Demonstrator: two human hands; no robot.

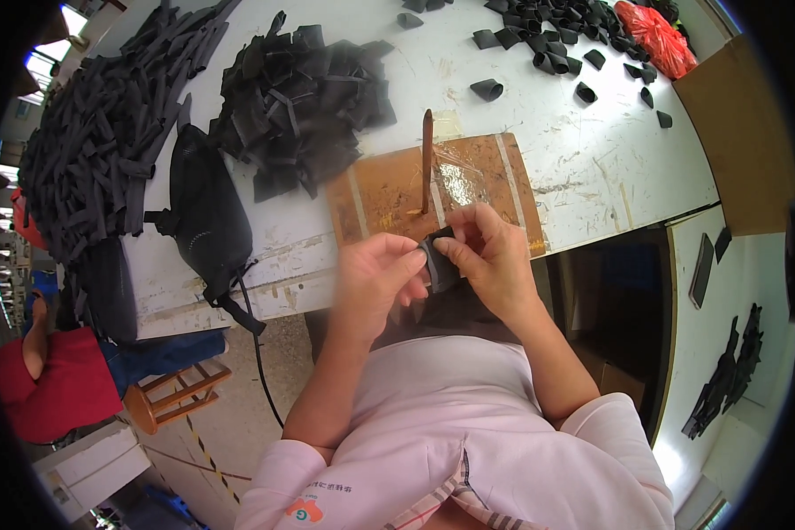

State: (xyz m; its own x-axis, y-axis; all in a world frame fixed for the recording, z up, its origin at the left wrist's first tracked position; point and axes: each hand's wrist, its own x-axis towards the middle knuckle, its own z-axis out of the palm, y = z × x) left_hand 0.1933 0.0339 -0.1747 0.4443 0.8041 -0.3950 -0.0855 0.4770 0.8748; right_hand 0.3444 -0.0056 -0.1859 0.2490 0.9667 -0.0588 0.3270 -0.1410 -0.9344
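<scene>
Between both hands, just off the table's front edge, is a small black fabric piece (445,272) with a greyish strip along its left side. My left hand (375,272) pinches its left edge between thumb and fingers. On the upper right of the piece, my right hand (496,263) grips with thumb and bent fingers. Just beyond them lies a worn brown board (384,193) with pale strips and a shiny patch of clear film or glue. A slim brown stick (427,159) stands up from the board, its lower end near my right fingers.
Flat black pieces (300,110) pile beyond the board, with dark strips (97,146) heaped at far left. A black pouch (208,208) lies left. Rolled black loops (552,57), a red plastic bag (655,40) and cardboard (738,132) are right. A person in red (62,384) sits left.
</scene>
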